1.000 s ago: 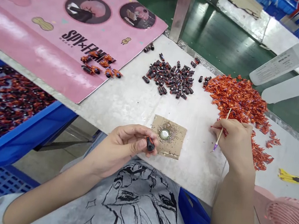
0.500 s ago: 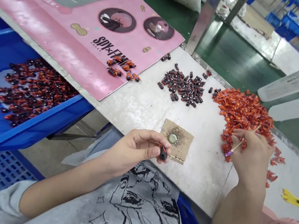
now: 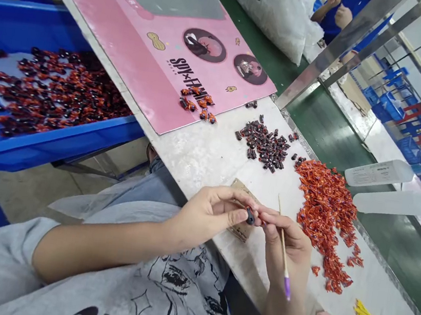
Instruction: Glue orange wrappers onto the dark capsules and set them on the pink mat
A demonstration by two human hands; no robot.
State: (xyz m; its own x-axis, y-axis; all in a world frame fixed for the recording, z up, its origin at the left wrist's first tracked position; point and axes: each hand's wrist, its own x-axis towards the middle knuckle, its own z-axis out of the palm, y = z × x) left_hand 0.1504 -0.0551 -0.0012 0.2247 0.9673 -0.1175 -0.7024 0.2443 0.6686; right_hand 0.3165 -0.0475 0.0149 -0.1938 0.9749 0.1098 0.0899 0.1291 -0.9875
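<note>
Left hand (image 3: 210,215) pinches one small dark piece (image 3: 250,216) between thumb and fingers, right hand (image 3: 286,247) grips one thin wooden stick (image 3: 283,244) with purple tip, just beside the piece, over one cardboard square (image 3: 240,232) on the table (image 3: 194,163), one orange scrap pile (image 3: 322,219) to the right.

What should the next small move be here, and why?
Probably the right hand should work the small dark capsule with its fingertips while the left hand keeps pinching it: those fingertips are already at it, and the thin wooden stick with a purple tip is held pointing away.
</note>
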